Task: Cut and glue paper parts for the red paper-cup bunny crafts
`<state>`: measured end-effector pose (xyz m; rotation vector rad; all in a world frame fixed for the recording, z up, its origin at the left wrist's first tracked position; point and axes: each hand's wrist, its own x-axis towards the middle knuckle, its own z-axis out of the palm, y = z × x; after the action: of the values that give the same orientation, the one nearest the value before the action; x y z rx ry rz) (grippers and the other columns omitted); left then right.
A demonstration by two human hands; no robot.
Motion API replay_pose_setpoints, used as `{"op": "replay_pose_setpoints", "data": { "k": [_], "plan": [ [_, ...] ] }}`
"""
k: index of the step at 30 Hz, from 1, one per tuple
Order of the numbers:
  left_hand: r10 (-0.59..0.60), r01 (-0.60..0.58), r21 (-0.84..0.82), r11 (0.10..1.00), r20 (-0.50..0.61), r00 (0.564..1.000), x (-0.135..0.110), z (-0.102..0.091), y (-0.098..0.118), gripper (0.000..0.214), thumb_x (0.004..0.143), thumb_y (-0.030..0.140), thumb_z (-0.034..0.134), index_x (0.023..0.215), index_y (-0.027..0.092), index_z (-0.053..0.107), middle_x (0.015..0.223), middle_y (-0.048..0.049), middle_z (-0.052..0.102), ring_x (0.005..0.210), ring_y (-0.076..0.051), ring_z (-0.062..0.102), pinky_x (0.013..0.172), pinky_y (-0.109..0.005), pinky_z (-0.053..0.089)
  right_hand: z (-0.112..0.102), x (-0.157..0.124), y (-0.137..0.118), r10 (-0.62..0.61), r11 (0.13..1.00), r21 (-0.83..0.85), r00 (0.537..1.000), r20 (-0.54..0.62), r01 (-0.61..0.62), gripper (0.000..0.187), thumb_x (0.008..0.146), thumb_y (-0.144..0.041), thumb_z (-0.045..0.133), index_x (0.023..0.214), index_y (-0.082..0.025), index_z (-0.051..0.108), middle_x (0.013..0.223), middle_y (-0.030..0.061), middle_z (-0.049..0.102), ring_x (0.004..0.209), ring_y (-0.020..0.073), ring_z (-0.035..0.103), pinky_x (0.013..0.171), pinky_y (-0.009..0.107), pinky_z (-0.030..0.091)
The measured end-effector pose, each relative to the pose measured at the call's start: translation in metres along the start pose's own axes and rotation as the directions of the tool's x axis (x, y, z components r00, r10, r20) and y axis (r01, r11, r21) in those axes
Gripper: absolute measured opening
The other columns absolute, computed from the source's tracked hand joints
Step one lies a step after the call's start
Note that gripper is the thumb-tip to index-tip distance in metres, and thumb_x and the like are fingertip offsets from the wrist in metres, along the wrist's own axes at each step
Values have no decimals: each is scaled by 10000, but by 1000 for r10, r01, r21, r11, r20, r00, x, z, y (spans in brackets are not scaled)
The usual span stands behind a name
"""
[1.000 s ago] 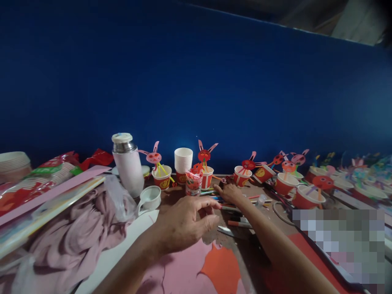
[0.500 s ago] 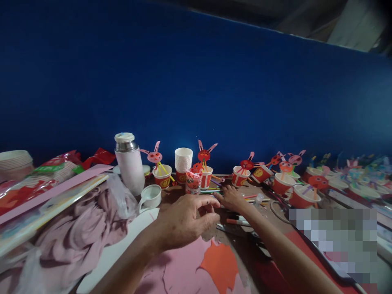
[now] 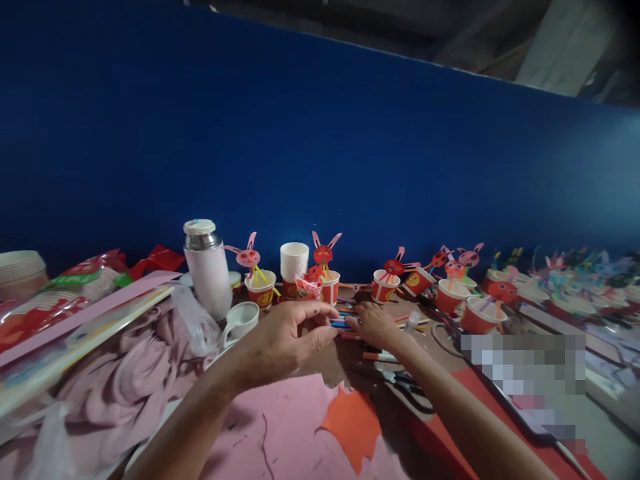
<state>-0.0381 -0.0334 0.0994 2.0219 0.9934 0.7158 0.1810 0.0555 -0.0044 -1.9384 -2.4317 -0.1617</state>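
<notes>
Between my two hands lies a loose bunch of coloured pens on the brown tabletop. My left hand is at their left ends, thumb and forefinger apart, with nothing visibly gripped. My right hand rests palm down with its fingers stretched over the pens' right part; its fingertips touch them. Just behind my left hand stands a clear cup of red and pink paper scraps. An orange-capped marker and dark-handled scissors lie beneath my right forearm. Pink paper and an orange cut piece lie nearer me.
Paper cups with rabbit figures line the blue wall. A white thermos, a mug and crumpled pink cloth are at left. A cabled flat device, partly pixelated, lies at right on red paper.
Both hands have come to the pens, which now lie together between them. My right hand has shifted slightly left and flattened. The view has turned slightly.
</notes>
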Motion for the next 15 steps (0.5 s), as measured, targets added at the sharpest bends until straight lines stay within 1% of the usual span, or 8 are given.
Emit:
{"op": "replay_pose_setpoints", "data": {
  "k": [2, 5, 7, 10, 15],
  "plan": [
    [-22, 22, 7, 1000, -10, 1000, 0, -2, 0, 341, 815, 355, 498, 1081, 158, 582, 983, -53, 651, 866, -181, 580, 725, -291, 445, 2, 11, -2, 8, 1000, -10, 1000, -2, -8, 407, 908, -411, 378, 1106, -109, 566, 1109, 155, 582, 1066, 248, 520, 895, 376, 389],
    [-29, 29, -10, 1000, -31, 999, -1, -5, 1, 320, 815, 320, 501, 1076, 155, 584, 1035, -58, 646, 913, -184, 581, 769, -296, 446, 7, 27, -4, 27, 999, -31, 1000, 2, -27, 313, 885, -343, 480, 1117, -141, 535, 1126, 92, 562, 993, 212, 555, 839, 418, 452],
    [-23, 22, -20, 1000, -43, 999, -1, -5, 0, 309, 812, 308, 504, 1068, 156, 588, 1041, -56, 647, 922, -182, 584, 785, -299, 446, 9, 33, -4, 36, 998, -43, 999, 14, -35, 299, 873, -309, 513, 1130, -157, 521, 1136, 73, 549, 958, 197, 567, 803, 412, 481],
    [-15, 15, -12, 1000, -56, 998, 0, -5, -2, 310, 808, 311, 507, 1062, 156, 594, 1019, -56, 655, 906, -186, 589, 775, -306, 449, 11, 35, 0, 44, 997, -58, 998, 48, -41, 293, 876, -300, 510, 1130, -156, 521, 1129, 77, 552, 944, 192, 572, 789, 396, 489],
    [-21, 19, -29, 999, -57, 998, 1, -5, -4, 334, 811, 344, 500, 1072, 154, 587, 1010, -62, 651, 876, -180, 590, 748, -300, 453, 8, 30, 12, 70, 995, -74, 994, 84, -63, 289, 876, -299, 508, 1126, -155, 526, 1133, 83, 551, 945, 191, 571, 793, 391, 488]
  ]
}}
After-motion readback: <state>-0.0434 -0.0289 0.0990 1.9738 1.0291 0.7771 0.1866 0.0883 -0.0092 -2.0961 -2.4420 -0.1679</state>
